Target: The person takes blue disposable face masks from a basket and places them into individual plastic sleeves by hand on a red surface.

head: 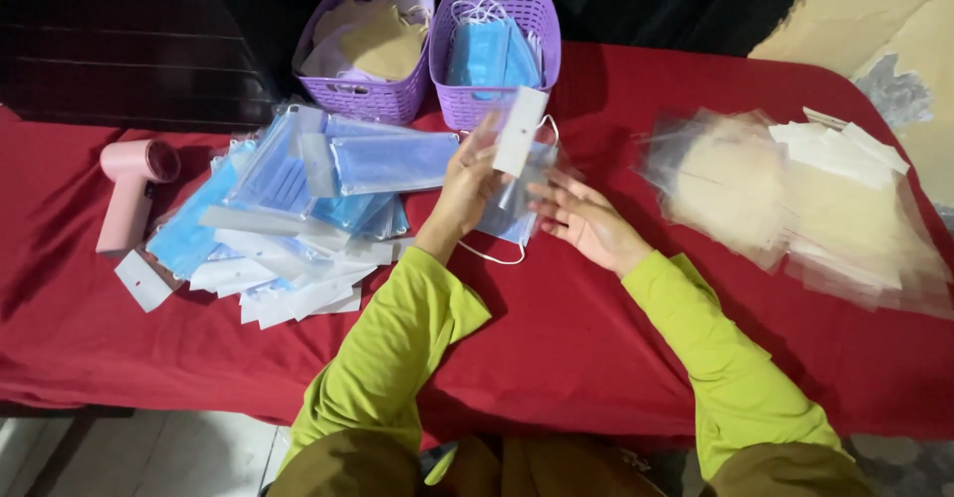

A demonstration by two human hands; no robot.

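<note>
Your right hand point(586, 221) lies nearest you, palm up and fingers spread, its grip released, with its fingertips just under the lower edge of a clear sleeve point(517, 164) that has a blue mask inside. One white ear loop point(494, 255) of that mask hangs below the sleeve and touches the red surface point(556, 338). Your left hand point(467, 184) is raised just left of it, and its grip is clenched on the sleeve near the white header card at its top.

Left of that grip lies a loose heap of filled mask sleeves point(298, 209), blue and white, and past the heap a pink handheld device point(129, 194) lies on its side. Well to the right of your open hand sits a stack of empty clear sleeves point(805, 209).

Beyond your grip, at the far edge, stand two purple baskets side by side: the right basket point(497, 50) holds blue masks, and the left basket point(366, 45) holds tan pieces that I cannot identify.
</note>
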